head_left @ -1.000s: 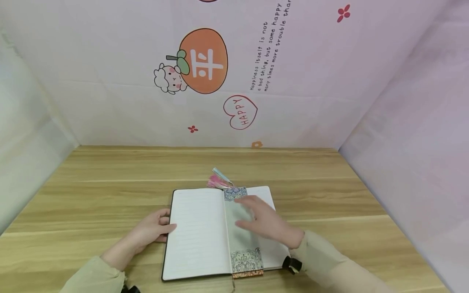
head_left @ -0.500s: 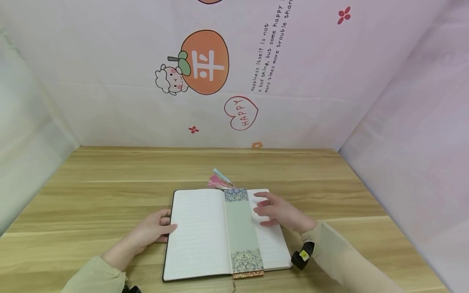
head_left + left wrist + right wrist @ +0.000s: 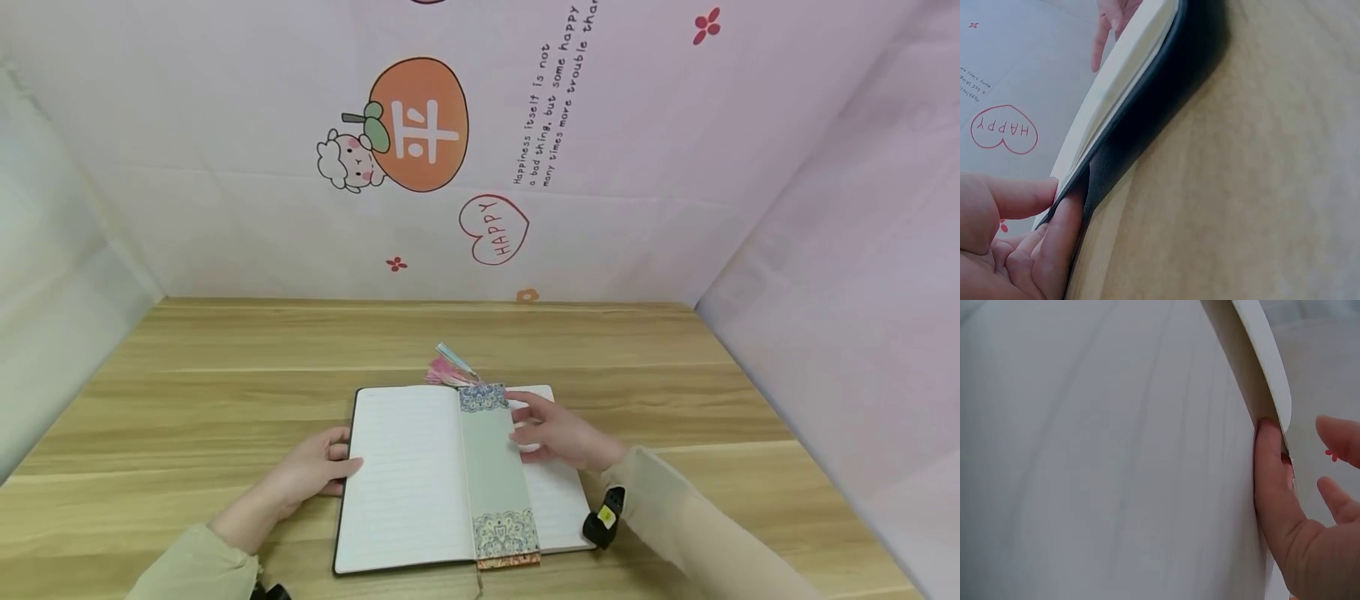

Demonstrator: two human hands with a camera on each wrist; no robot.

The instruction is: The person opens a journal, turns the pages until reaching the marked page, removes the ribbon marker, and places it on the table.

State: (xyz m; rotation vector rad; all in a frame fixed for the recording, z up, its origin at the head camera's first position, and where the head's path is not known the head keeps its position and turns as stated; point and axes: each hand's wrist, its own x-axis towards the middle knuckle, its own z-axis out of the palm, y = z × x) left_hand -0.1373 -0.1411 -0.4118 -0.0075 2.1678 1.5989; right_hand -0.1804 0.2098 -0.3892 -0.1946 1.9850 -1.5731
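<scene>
An open notebook (image 3: 408, 475) with a dark cover and lined pages lies on the table. My left hand (image 3: 311, 472) grips its left edge, thumb on the page and fingers against the dark cover (image 3: 1147, 112). Down the right page, next to the fold, lies a pale green bookmark (image 3: 495, 467) with patterned ends. An orange patterned edge shows beneath its lower end. Pink and light-blue tassels (image 3: 444, 372) stick out above the notebook. My right hand (image 3: 562, 435) is at the bookmark's right side; in the right wrist view one finger (image 3: 1270, 469) touches its edge and others stand apart.
The notebook rests on a wood-grain table (image 3: 255, 358). A white printed cloth (image 3: 262, 225) rises behind it, with pale cloth walls at both sides. A thin ribbon (image 3: 478, 579) hangs from the notebook's lower end. Each wrist wears a dark camera.
My right hand has moved from over the bookmark to the right, then slightly back left to the bookmark's right edge. The left hand, notebook and bookmark have stayed in place.
</scene>
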